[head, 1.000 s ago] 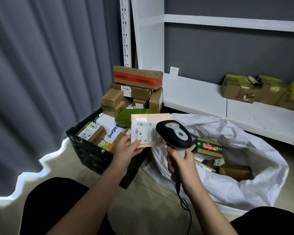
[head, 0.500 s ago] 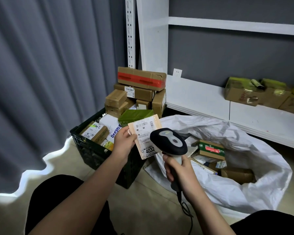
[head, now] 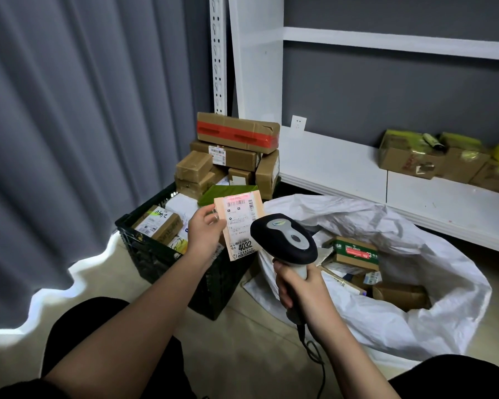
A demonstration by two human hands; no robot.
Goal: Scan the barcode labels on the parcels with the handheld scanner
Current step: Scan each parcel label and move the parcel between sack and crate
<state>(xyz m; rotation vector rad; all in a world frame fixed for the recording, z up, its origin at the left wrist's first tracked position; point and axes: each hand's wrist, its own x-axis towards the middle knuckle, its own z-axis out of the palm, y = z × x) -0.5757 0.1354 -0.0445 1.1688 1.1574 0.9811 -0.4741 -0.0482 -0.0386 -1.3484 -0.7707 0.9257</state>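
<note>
Pinching the parcel (head: 240, 223) by its left edge in the left hand (head: 203, 231), label facing back, long axis upright. Gripping the scanner (head: 284, 239) in the right hand (head: 297, 286), head just right of the label, red glow falling on its top barcode.

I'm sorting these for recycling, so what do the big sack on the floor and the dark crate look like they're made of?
The white sack looks like woven plastic: thin, crinkled, slightly glossy folds that slump open. The dark crate looks like rigid moulded plastic, matt, with a lattice of openings in its walls. Neither can be confirmed from the look alone.
</note>
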